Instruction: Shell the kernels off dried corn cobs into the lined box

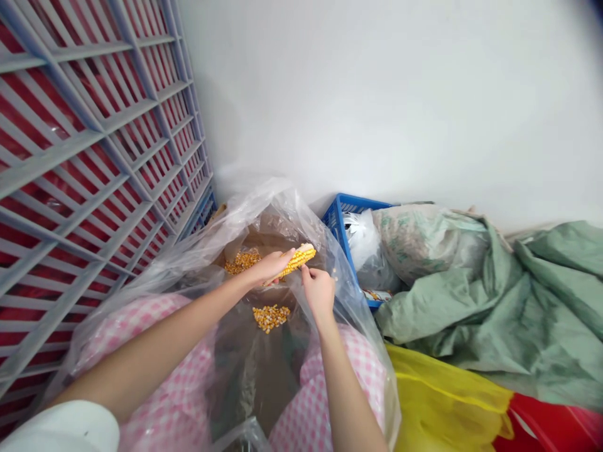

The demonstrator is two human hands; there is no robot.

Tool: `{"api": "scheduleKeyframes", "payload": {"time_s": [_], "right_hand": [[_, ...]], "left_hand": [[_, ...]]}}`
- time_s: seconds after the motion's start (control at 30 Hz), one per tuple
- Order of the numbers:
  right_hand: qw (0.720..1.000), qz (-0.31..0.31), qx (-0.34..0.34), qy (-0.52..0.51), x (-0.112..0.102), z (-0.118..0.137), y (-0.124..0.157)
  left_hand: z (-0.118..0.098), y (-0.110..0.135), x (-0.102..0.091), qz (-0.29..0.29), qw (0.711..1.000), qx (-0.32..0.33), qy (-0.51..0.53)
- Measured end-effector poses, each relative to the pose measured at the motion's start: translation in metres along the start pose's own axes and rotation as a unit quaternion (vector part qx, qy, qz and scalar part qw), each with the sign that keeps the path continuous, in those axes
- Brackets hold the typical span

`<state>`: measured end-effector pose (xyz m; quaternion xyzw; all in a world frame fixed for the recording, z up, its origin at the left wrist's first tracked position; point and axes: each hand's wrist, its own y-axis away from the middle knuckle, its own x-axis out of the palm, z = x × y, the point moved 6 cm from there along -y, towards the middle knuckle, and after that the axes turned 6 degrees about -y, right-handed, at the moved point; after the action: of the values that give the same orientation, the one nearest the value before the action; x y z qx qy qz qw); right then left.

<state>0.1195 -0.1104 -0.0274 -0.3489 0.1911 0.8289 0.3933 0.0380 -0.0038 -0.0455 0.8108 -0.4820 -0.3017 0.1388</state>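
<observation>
A yellow corn cob (299, 257) is gripped in my left hand (274, 266), its far end pointing up and to the right. Pale bare patches show along its upper edge, while rows of kernels cover the rest. My right hand (318, 290) is closed in a pinch close to the cob's lower right side; whether a kernel is between the fingertips is too small to see. Beneath both hands spreads a clear plastic bag (348, 307). Loose corn kernels (271, 318) lie in it in a small heap, and more kernels (242, 262) are gathered farther back.
Pink checked cloth (183, 376) shows through the plastic over the legs. A grey slatted crate (89, 138) rises on the left. At right are a blue basket (340, 220) with stuffed bags, green cloth (471, 301), a yellow bag (438, 395) and something red (556, 424). Behind stands a white wall (386, 94).
</observation>
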Motion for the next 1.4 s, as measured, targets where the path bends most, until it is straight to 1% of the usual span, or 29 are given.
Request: {"api": "scheduleKeyframes", "payload": {"time_s": [0.13, 0.23, 0.37, 0.5, 0.67, 0.83, 0.9, 0.97, 1.0, 1.1, 1.13, 1.17, 1.27, 1.3, 1.4], "right_hand": [[1.0, -0.013, 0.009, -0.024, 0.002, -0.001, -0.001], [0.998, -0.037, 0.003, -0.057, 0.003, 0.001, -0.001], [0.996, -0.051, -0.005, -0.075, 0.005, 0.003, -0.002], [0.995, -0.057, -0.008, -0.08, 0.004, 0.004, -0.003], [0.993, -0.065, -0.005, -0.094, 0.004, 0.003, -0.004], [0.992, -0.071, -0.008, -0.101, 0.005, 0.003, -0.004], [0.992, -0.076, -0.011, -0.104, 0.005, 0.003, -0.003], [0.99, -0.079, -0.013, -0.119, 0.006, 0.004, -0.002], [0.987, -0.079, -0.012, -0.137, 0.006, 0.005, -0.001], [0.977, -0.079, -0.008, -0.2, 0.007, 0.008, -0.002], [0.974, -0.076, -0.007, -0.212, 0.007, 0.009, -0.003], [0.974, -0.068, -0.004, -0.217, 0.008, 0.01, -0.004], [0.969, -0.044, 0.013, -0.241, 0.012, 0.009, -0.01], [0.967, -0.038, 0.015, -0.251, 0.012, 0.009, -0.012], [0.965, -0.036, 0.006, -0.259, 0.01, 0.012, -0.015]], "left_hand": [[0.003, -0.002, 0.002, -0.006, 0.998, -0.038, 0.05], [0.007, -0.006, 0.004, -0.006, 0.993, -0.063, 0.097], [0.009, -0.013, 0.007, 0.012, 0.988, -0.055, 0.144], [0.012, -0.015, 0.01, 0.04, 0.979, -0.078, 0.186], [0.01, -0.015, 0.016, 0.078, 0.964, -0.09, 0.237], [0.008, -0.016, 0.014, 0.072, 0.96, -0.094, 0.252], [0.008, -0.014, 0.014, 0.074, 0.956, -0.105, 0.263], [0.007, -0.011, 0.016, 0.088, 0.945, -0.119, 0.293], [0.005, -0.01, 0.019, 0.11, 0.934, -0.122, 0.318], [-0.005, -0.005, 0.029, 0.204, 0.887, -0.111, 0.4], [-0.007, -0.004, 0.031, 0.219, 0.879, -0.107, 0.41], [-0.007, -0.005, 0.03, 0.217, 0.88, -0.104, 0.41], [-0.004, -0.01, 0.024, 0.158, 0.907, -0.104, 0.377], [-0.003, -0.012, 0.022, 0.143, 0.912, -0.102, 0.371], [-0.004, -0.015, 0.018, 0.118, 0.916, -0.102, 0.369]]}}
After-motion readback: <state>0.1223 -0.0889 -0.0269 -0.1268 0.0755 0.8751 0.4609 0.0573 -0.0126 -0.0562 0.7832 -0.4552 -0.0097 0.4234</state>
